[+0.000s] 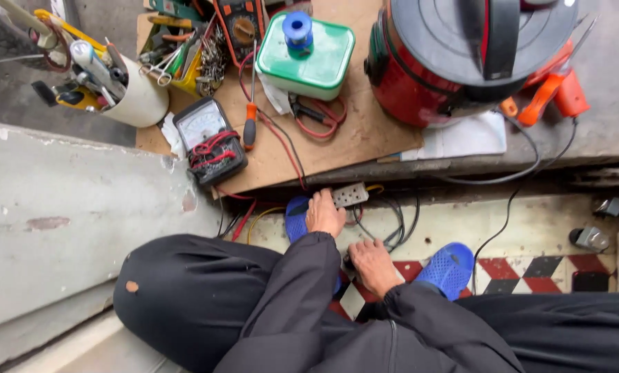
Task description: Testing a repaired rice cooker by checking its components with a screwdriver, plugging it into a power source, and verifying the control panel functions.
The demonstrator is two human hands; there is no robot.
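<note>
Reaching left hand (324, 215) at grey socket block (351, 195), long axis left-right, slightly tilted

left hand (324, 214) touches a grey power strip (351, 195); right hand (374, 266) rests nearby.

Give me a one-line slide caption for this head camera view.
Left hand reaches a grey power strip on the floor, right hand beside a blue perforated sandal.
</note>
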